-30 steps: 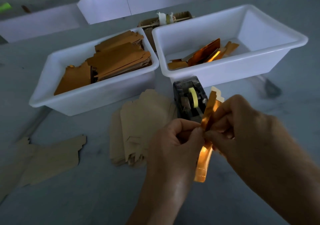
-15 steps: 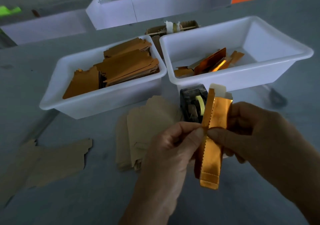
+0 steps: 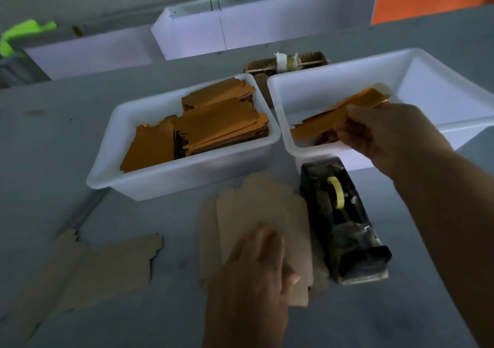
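Right hand [image 3: 387, 139] grips the gold sleeve [image 3: 339, 112], fingers curled round it, low over the right white tub [image 3: 454, 123] toward the desk's far edge | left hand [image 3: 254, 275], blurred, fingers flat on the tan blank stack [image 3: 267, 208] near the front edge, beside the tape dispenser [image 3: 344, 222]

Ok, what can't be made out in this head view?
Head view only.
Right tub contents: covered by the right hand and the gold box it holds.
Left hand: blurred on the stack; gripping or only pressing, cannot tell.
Carton at the back: lower part hidden by the right tub's rim, contents too small.
Loose blanks at left: cut off by the frame edge.
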The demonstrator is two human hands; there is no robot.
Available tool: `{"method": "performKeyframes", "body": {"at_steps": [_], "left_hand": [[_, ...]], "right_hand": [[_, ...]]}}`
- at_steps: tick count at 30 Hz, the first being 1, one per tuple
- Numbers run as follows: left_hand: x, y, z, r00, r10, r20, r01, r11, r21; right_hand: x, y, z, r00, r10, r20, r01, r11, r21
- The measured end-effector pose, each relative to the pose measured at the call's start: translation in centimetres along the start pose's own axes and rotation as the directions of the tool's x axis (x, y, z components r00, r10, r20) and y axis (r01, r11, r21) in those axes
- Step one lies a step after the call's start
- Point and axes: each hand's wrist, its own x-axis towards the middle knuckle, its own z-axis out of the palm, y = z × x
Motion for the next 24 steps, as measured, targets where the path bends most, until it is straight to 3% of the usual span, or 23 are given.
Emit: {"method": "performKeyframes", "body": {"at_steps": [2, 5, 8, 10, 17, 24], "left_hand": [[0.1, 0.1, 0.2, 0.999, 0.026, -0.019, -0.024, 0.997, 0.076], [0.0, -0.1, 0.3, 0.994, 0.103, -0.024, -0.1, 0.989, 0.105], [0.7, -0.6, -0.8, 0.987, 0.158, -0.019, -0.146, 0.948, 0.283], [0.9, -0.8, -0.6, 0.983, 0.178, -0.048, -0.162, 0.959, 0.231], [-0.6, 0.7, 0.5, 0.984, -0.006, -0.18, 0.021, 0.996, 0.082], [-1.5, 3.7, 0.7, 0.883, -0.325, -0.338, 0.303, 0.946, -0.117]], "right_hand": [[0.6, -0.5, 0.2, 1.0, 0.017, 0.005, -0.017, 1.0, 0.009], [-0.8, -0.6, -0.5, 0.998, -0.062, -0.005, 0.061, 0.989, -0.138], [-3.7, 0.7, -1.4, 0.992, -0.12, 0.023, 0.122, 0.958, -0.259], [-5.5, 2.0, -1.6, 0.994, -0.091, 0.067, 0.108, 0.946, -0.305], [-8.7, 3.9, -2.0, 0.97, -0.08, 0.229, 0.176, 0.882, -0.437], [-11.7, 4.8, -2.6, 0.932, -0.116, 0.343, 0.316, 0.723, -0.615]]}}
